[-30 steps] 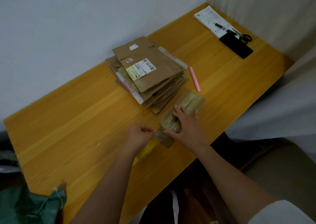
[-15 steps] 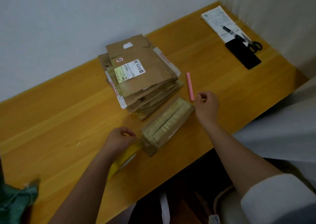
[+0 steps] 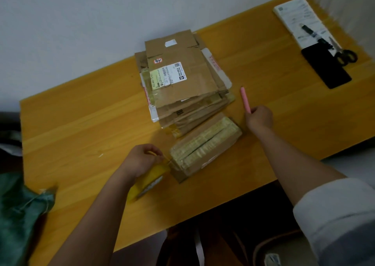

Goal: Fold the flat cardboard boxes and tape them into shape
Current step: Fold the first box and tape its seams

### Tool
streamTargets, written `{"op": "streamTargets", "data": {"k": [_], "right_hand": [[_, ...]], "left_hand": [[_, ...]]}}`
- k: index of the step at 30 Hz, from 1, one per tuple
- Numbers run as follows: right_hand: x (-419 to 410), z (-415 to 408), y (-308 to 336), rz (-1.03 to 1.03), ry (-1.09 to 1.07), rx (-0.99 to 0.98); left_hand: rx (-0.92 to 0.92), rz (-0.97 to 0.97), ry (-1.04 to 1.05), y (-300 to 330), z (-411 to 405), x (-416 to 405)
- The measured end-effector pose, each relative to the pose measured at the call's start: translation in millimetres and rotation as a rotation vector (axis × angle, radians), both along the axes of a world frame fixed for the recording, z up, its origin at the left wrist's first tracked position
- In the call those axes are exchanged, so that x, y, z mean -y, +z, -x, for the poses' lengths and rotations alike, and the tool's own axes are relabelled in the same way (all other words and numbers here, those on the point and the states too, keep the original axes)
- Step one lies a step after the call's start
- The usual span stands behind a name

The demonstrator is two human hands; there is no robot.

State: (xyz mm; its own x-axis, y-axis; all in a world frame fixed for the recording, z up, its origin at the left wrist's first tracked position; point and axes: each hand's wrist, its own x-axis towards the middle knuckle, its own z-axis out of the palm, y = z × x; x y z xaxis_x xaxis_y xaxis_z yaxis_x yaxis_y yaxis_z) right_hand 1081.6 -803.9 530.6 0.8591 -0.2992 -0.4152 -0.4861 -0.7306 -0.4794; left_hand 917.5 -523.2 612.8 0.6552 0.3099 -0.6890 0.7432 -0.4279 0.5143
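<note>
A small folded cardboard box (image 3: 205,146) with tape over its top lies near the front edge of the wooden table (image 3: 81,127). My left hand (image 3: 142,160) grips a yellow tape roll (image 3: 148,179) just left of the box, and a strip of tape runs from the roll to the box's near end. My right hand (image 3: 259,117) pinches the lower end of a pink cutter (image 3: 245,99) lying right of the box. A stack of flat cardboard boxes (image 3: 182,85) sits behind the small box.
At the far right corner lie a paper sheet (image 3: 294,16), a pen (image 3: 310,33), scissors (image 3: 345,55) and a black phone (image 3: 326,68). A green bag (image 3: 18,211) sits at the table's left front corner. The wall runs close behind the stack.
My right hand left the top of the small box, moved right and closed on the pink cutter's end. My left hand stayed on the tape roll by the box.
</note>
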Motion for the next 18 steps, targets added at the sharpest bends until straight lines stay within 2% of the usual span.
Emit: {"op": "streamTargets", "data": {"k": [2,6,9,14,18], "right_hand": [[1.1,4.0,4.7,-0.059,-0.051,-0.016],[-3.6,30.4,36.4,-0.298,-0.147,0.111],[-20.3,60.4,65.6,-0.396,-0.087,0.177],[-59.2,110.0,97.6,-0.499,0.073,0.176],[-79.2,147.1,107.7,-0.56,0.086,0.137]], "left_hand": [[0.006,0.005,0.006,0.4,1.7,0.5],[0.028,0.025,0.011,3.8,4.1,2.0],[0.048,0.037,0.006,5.7,7.4,1.9],[0.113,0.068,0.015,7.7,18.4,-2.5],[0.212,0.104,0.024,6.1,32.8,-5.2]]}}
